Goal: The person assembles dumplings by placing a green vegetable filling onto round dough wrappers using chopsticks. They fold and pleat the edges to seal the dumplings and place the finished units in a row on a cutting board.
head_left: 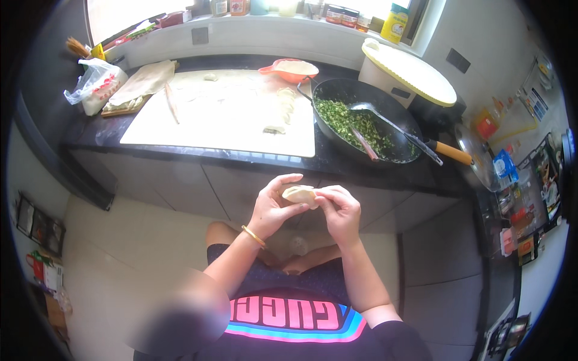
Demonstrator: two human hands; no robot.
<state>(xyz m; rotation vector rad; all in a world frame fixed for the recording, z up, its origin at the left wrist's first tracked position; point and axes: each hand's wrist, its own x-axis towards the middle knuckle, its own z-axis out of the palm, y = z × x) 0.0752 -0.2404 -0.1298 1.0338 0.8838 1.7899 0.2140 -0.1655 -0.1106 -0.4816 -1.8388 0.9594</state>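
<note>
While both hands pinch a soft dumpling [300, 194], left hand [272, 209] & right hand [340, 212] grip it w/ fingers closed near the table [337, 161].

Both bare forearms rise from the lower edge and meet in front of the chest, just short of the black counter edge [337, 165]. The left hand [272, 207] is cupped, palm turned inward, its fingers curled up and over, with a gold bangle [253, 236] around the wrist. The right hand [341, 210] faces it, knuckles outward, thumb and forefinger pinched together. The fingertips of both hands touch, closed on a folded dumpling [300, 194] between them.
</note>
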